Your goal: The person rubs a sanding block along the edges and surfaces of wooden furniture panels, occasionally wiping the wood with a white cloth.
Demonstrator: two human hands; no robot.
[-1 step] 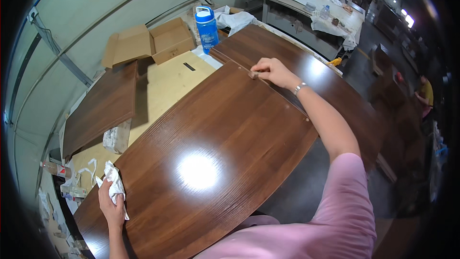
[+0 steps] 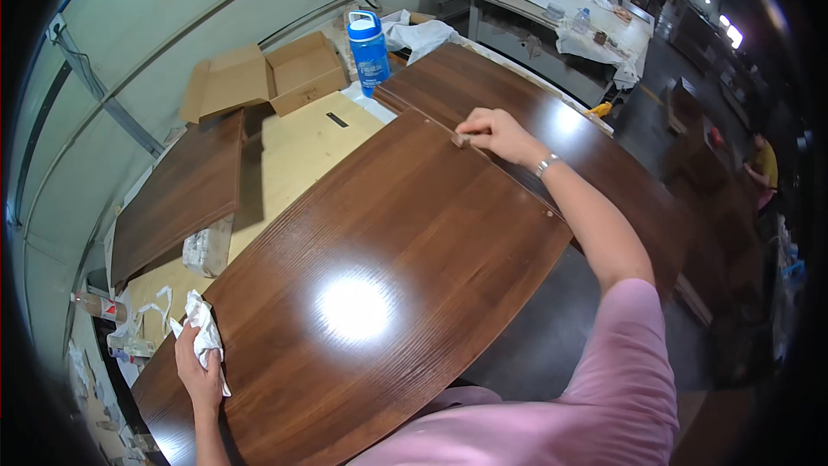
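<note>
A large dark brown wood-grain panel [image 2: 345, 224] lies in front of me with a bright reflection on it. At its far edge, my right hand [image 2: 496, 134] pinches a small brown block [image 2: 460, 141] between thumb and fingers. The block touches the panel's edge, where a second brown panel [image 2: 517, 95] lies beyond. I cannot make out the block's material. My left hand [image 2: 198, 367] is closed round a crumpled white cloth [image 2: 205, 328] at the panel's left edge. Some of its fingers are hidden by the cloth.
A blue bottle [image 2: 368, 56] and an open cardboard box [image 2: 302, 78] stand beyond the panel. Another brown panel [image 2: 177, 198] rests tilted on a wrapped white block [image 2: 207, 248] at left. A plastic bottle [image 2: 97, 305] lies near my left hand. A person [image 2: 763, 168] is far right.
My right hand has slid slightly right and nearer along the panel's edge with the small block. The left hand stays in place on the cloth.
</note>
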